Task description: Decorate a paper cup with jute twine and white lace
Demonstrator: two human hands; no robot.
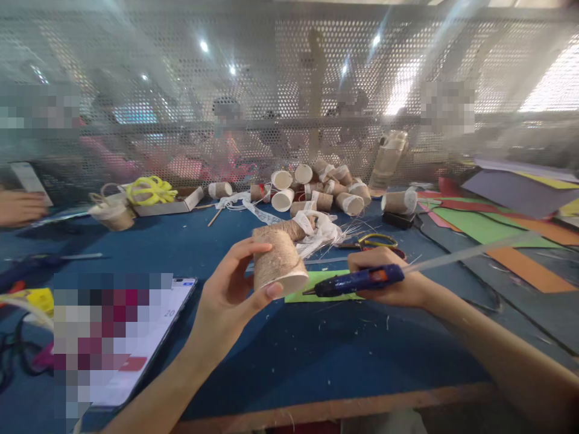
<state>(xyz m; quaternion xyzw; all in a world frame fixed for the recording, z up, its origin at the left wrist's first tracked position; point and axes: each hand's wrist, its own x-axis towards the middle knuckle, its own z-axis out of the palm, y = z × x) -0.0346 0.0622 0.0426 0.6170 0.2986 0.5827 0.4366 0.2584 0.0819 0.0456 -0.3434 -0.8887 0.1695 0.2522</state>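
Note:
My left hand [235,280] grips a paper cup [278,259] wrapped in brown twine, tilted so its white end faces down and toward the right. My right hand [380,274] is closed round a blue glue gun [357,281], its dark nozzle pointing left, close to the cup. A long translucent glue stick [470,250] juts from the gun's back. Under the gun lies a bright green paper piece [298,294]. Just behind the cup are a roll of twine [292,228] and white lace [323,232].
Several twine-wrapped cups [323,199] are heaped at the back by a bottle [389,158]. Scissors [377,242] lie behind my right hand. Coloured paper [479,223] spreads on the right. A phone [154,337] rests at left; another person's hand [20,208] is at the far left.

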